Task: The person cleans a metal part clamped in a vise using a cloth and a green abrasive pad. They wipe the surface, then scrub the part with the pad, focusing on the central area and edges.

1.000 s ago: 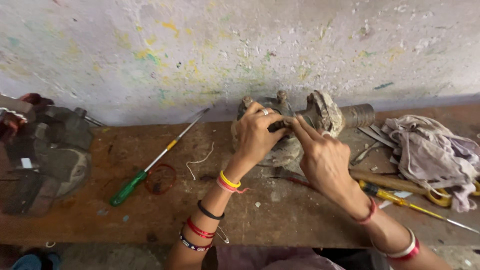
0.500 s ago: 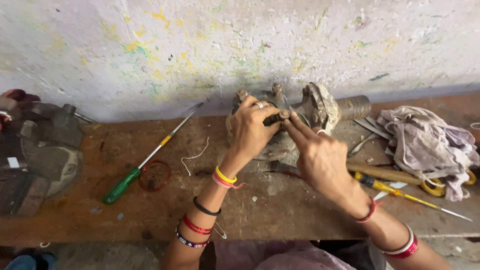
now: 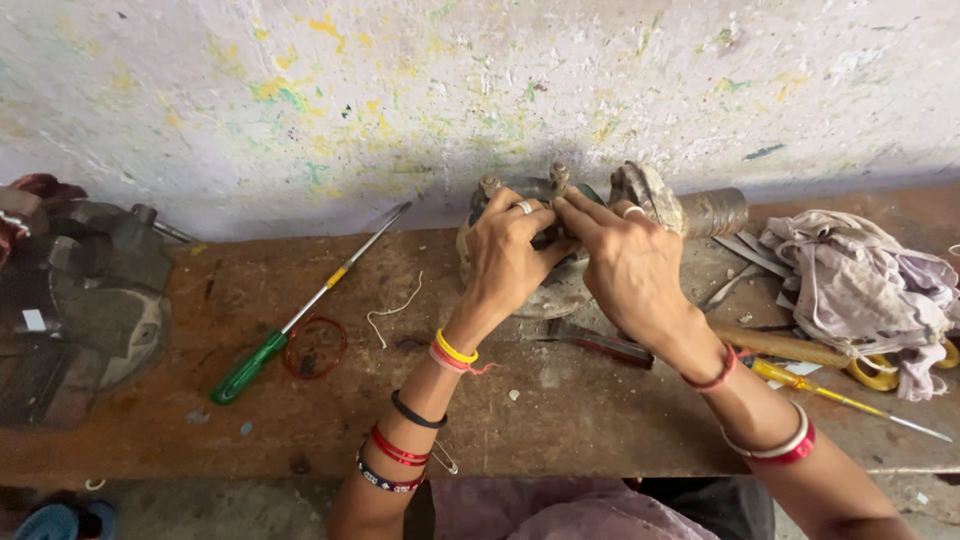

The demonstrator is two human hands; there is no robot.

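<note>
A dirty grey metal motor part with studs on top stands on the wooden bench against the wall. My left hand lies over its left side, fingers curled on the top. My right hand covers its middle; thumb and fingers pinch something small at the top, next to the left fingertips. What they pinch is hidden. Both wrists wear bangles and both hands a ring.
A green-handled screwdriver and a red ring lie at the left, near a white cord. A dark metal housing fills the far left. Rags, a yellow screwdriver, a wooden handle and red-handled pliers lie on the right.
Both hands have shifted a little on top of the motor part, fingertips drawing closer together. The view has tilted slightly. The tools on the bench stay put.
</note>
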